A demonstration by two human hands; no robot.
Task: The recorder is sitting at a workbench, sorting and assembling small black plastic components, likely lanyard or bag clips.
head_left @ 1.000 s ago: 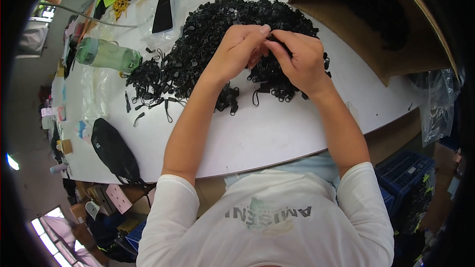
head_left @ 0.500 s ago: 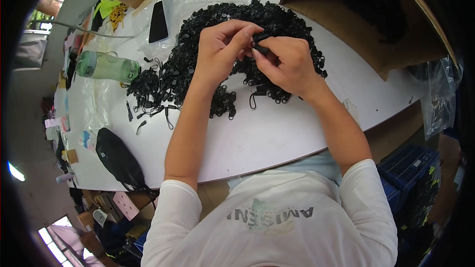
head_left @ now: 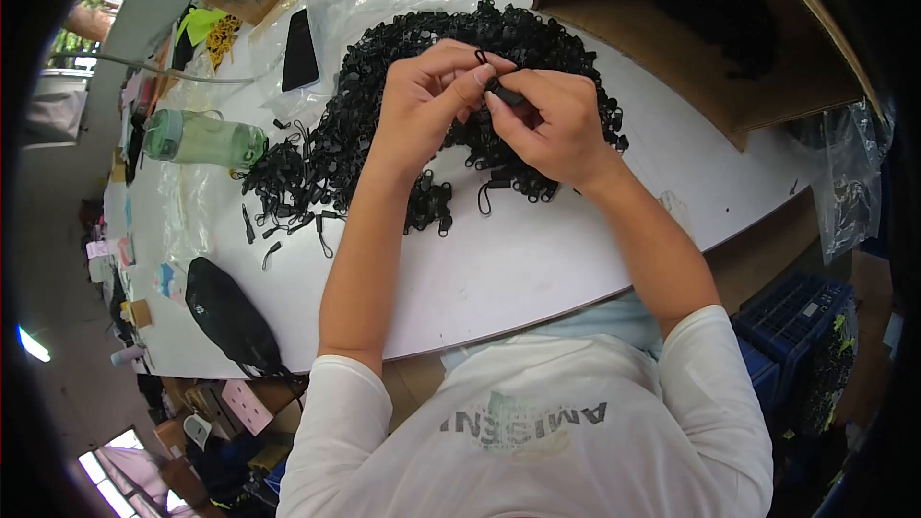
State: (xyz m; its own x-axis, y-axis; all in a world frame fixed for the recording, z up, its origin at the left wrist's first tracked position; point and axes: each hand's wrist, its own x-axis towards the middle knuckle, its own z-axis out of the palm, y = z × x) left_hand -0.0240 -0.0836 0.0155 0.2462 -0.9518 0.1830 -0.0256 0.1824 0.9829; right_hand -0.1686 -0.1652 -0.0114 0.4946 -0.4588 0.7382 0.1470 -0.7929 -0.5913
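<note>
My two hands meet over a heap of small black plastic pieces [head_left: 361, 107], many with ring-shaped ends. Thumb and fingers of my left hand [head_left: 414, 107] are pinched together, with a thin black cord loop [head_left: 481, 56] poking up past the fingertips. Between the thumb and bent forefinger of my right hand [head_left: 564, 123] is a stubby black plastic piece [head_left: 507, 94], touching the left fingertips. How cord and piece join is hidden by the fingers. Left of my left forearm lie several black cord pulls [head_left: 324, 235] with loops.
A green bottle [head_left: 216, 139] lies on its side at the left, near a black phone [head_left: 300, 53] and a black pouch [head_left: 228, 312]. An open cardboard box [head_left: 662, 67] stands at the far right. Blue crates [head_left: 791, 317] are below the table's right edge.
A cord loop now sticks up above my left fingertips, where none stood out before. Both hands stay together over the heap, and the whole view has shifted slightly.
</note>
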